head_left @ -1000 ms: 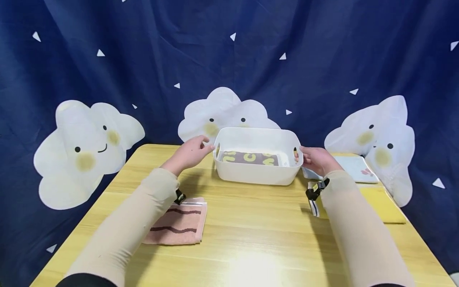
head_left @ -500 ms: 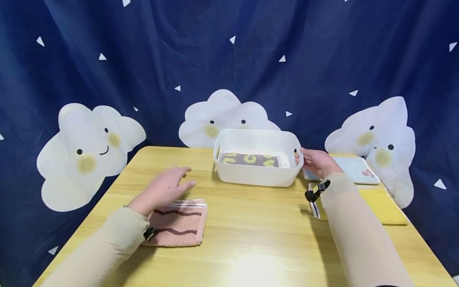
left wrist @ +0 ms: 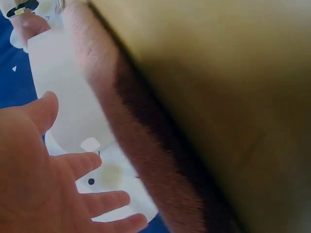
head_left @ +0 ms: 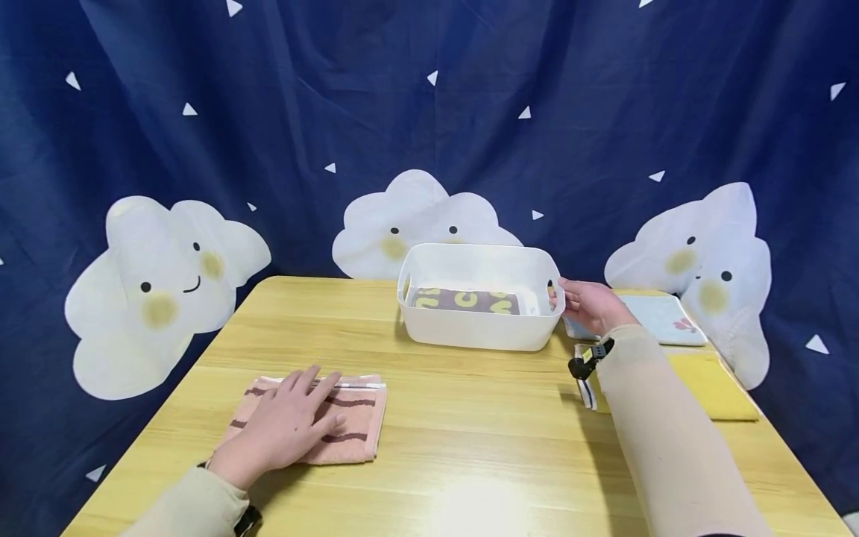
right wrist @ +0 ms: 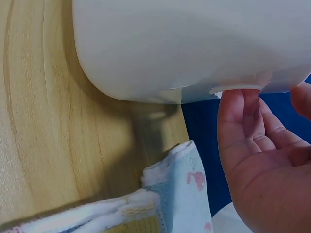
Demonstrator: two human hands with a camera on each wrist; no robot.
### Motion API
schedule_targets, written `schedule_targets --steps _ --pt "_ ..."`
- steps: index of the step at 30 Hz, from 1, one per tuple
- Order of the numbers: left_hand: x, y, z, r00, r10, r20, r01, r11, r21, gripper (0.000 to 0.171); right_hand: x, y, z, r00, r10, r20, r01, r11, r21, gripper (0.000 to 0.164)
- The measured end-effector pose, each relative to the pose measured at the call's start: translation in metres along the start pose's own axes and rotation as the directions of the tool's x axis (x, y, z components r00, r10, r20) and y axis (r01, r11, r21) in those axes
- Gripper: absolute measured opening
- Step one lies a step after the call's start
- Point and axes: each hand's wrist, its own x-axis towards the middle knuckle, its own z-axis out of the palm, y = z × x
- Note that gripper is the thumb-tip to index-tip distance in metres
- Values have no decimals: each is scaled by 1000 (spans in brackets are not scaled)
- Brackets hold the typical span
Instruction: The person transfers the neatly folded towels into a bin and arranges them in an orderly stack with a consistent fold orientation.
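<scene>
A white plastic basket [head_left: 479, 332] stands at the far middle of the table with a folded brown towel [head_left: 467, 300], patterned in yellow, inside it. My right hand [head_left: 590, 304] grips the basket's right end, fingers hooked into the handle hole, as the right wrist view [right wrist: 265, 141] also shows. At the front left lies a folded pink towel [head_left: 352, 418] with dark wavy stripes. Over it is my left hand [head_left: 285, 425], palm down, fingers spread and fairly straight. In the left wrist view, that hand's fingers [left wrist: 109, 201] appear apart from the pink towel [left wrist: 131, 131].
On the right, a light blue folded towel [head_left: 661, 319] lies behind a yellow folded towel [head_left: 711, 388], partly covered by my right arm. The wooden table [head_left: 483, 418] ends at a dark blue curtain [head_left: 429, 134] with cloud faces.
My left hand has left the basket's left end and come back and left over the pink towel, its fingers spreading. The right hand stays at the basket, which has not visibly moved.
</scene>
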Motion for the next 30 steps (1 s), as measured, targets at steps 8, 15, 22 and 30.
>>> schedule_targets --steps 8,15,22,30 --pt "-17 -1 4 984 -74 161 69 997 31 73 -3 -2 4 1000 0 -2 0 1000 0 53" --pt "-14 3 8 969 -96 226 90 995 37 75 -2 -2 3 1000 -2 6 2 1000 1 53" --pt "-6 11 8 953 -118 278 111 993 40 75 0 -2 2 1000 0 3 0 1000 -4 53" --pt "5 28 7 953 -109 284 102 994 40 76 -1 -2 3 1000 -13 9 13 1000 -12 52"
